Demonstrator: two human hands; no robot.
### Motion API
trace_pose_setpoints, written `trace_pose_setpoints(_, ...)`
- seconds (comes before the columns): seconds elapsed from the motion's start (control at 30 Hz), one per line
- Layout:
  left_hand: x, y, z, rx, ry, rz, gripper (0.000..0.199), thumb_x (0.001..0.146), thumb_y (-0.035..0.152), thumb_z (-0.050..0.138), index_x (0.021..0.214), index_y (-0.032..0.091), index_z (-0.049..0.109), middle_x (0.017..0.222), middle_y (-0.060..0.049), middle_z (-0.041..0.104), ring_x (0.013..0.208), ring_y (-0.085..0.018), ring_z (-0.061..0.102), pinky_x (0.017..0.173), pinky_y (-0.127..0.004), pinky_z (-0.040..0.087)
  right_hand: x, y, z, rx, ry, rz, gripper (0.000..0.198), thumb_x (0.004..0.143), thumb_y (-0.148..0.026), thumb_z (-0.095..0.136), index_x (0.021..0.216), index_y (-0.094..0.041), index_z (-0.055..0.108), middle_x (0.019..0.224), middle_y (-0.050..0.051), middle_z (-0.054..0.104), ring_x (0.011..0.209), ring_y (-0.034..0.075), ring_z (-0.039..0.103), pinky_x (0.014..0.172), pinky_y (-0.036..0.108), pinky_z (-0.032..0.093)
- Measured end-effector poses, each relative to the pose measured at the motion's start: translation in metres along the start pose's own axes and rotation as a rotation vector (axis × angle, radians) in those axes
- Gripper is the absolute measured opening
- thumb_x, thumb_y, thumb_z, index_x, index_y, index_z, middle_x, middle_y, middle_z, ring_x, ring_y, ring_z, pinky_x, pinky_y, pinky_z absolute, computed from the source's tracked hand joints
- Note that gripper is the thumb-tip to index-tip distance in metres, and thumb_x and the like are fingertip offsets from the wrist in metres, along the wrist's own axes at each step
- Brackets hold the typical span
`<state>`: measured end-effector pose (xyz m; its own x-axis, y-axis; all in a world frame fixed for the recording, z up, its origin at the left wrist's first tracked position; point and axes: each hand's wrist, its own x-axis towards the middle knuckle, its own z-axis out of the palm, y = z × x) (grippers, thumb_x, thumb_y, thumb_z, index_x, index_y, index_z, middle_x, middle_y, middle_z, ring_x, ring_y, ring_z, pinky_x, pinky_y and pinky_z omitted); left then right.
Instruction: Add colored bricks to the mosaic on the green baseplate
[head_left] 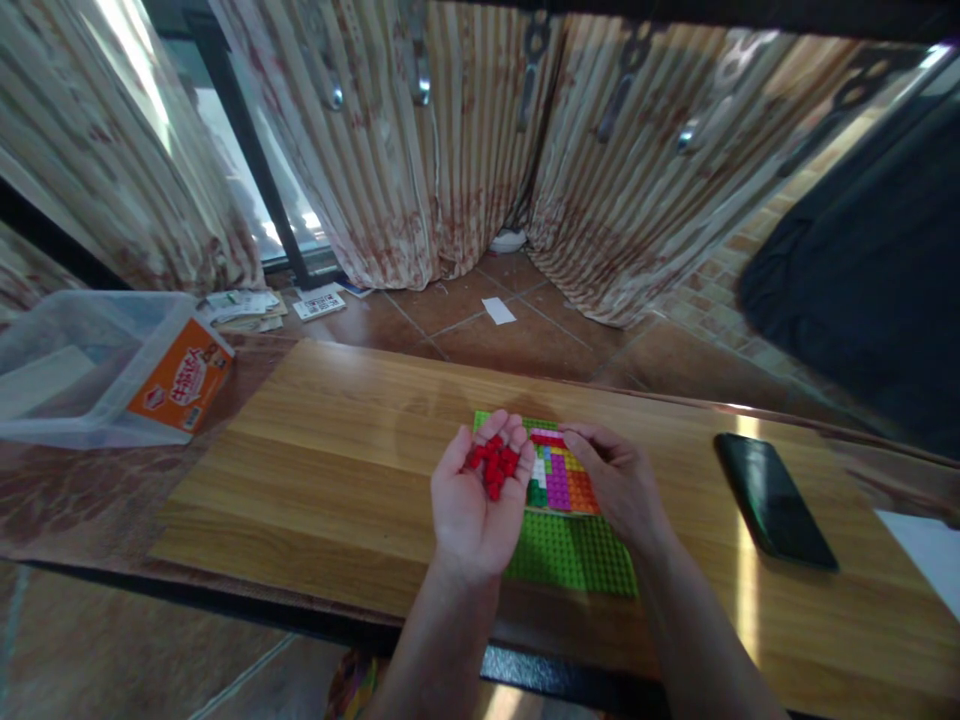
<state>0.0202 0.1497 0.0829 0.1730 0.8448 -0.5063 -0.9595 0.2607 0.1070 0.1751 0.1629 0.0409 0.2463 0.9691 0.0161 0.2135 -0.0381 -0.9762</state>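
Note:
My left hand (480, 505) is palm up and cupped, holding a small pile of red toy bricks (495, 466). It hovers over the left side of a green studded baseplate (574, 555). A patch of coloured bricks (558, 480) in pink, red, yellow, white, green, purple and orange covers the plate's upper middle. At the upper right of this patch is my right hand (616, 480), its thumb and index finger pinched together by the pink and red rows. Whatever lies between those fingertips is too small to make out. My left hand hides the plate's left part.
Wooden board (337, 440) lies under the plate. A black phone (774, 500) rests at right, with white paper (922, 550) beyond it. At far left stands a clear plastic bin (90, 420) with an orange label. Striped curtains (480, 150) hang behind; a dark cloth-covered shape (870, 260) is at right.

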Motion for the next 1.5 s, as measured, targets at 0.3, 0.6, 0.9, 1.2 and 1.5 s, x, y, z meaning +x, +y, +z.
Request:
trace_pose_setpoints(0.3,-0.007,-0.001,0.005,0.061,-0.081,-0.059,0.04,0.09,0.04,0.045,0.099,0.008,0.067,0.111,-0.017,0.066,0.107,-0.023,0.062,0.096,-0.035,0.048,-0.026,-0.035,-0.001,-0.261,0.086,-0.484,0.01,0.084,-0.026,0.062,0.089,-0.027,0.07,0.093,0.003,0.068,0.088,0.017,0.064,0.081,0.036,0.052)
trace_pose_setpoints(0.6,-0.013,0.002,0.008,0.081,-0.144,-0.106,0.047,0.092,0.044,0.038,0.107,0.009,0.065,0.12,-0.015,0.064,0.121,-0.022,0.054,0.098,-0.03,0.045,-0.055,-0.069,0.018,-0.377,-0.242,-0.511,0.014,0.085,-0.023,0.061,0.096,-0.027,0.069,0.095,0.002,0.069,0.091,0.017,0.065,0.08,0.033,0.054)
trace_pose_setpoints(0.9,-0.014,-0.006,0.005,0.132,-0.21,-0.176,0.048,0.092,0.043,0.038,0.108,0.007,0.066,0.121,-0.016,0.064,0.123,-0.023,0.053,0.102,-0.031,0.043,-0.049,-0.066,0.017,-0.476,-0.046,-0.561,0.02,0.089,-0.023,0.055,0.102,-0.028,0.069,0.102,0.004,0.067,0.096,0.019,0.062,0.083,0.037,0.053)
trace_pose_setpoints(1.2,-0.011,-0.016,0.002,0.165,-0.231,-0.223,0.048,0.093,0.039,0.035,0.105,0.006,0.067,0.12,-0.016,0.064,0.12,-0.024,0.055,0.103,-0.032,0.042,-0.048,-0.067,0.026,-0.571,-0.105,-0.5,0.019,0.089,-0.02,0.051,0.091,-0.023,0.07,0.093,0.006,0.067,0.09,0.021,0.061,0.08,0.037,0.051)
trace_pose_setpoints(1.5,-0.007,-0.008,0.005,0.122,-0.047,-0.035,0.037,0.091,0.03,0.042,0.1,0.006,0.068,0.111,-0.017,0.068,0.108,-0.022,0.063,0.096,-0.033,0.05,-0.035,-0.06,-0.006,-0.254,0.096,-0.34,0.015,0.085,-0.028,0.059,0.094,-0.022,0.068,0.087,0.004,0.072,0.077,0.017,0.067,0.07,0.032,0.055)
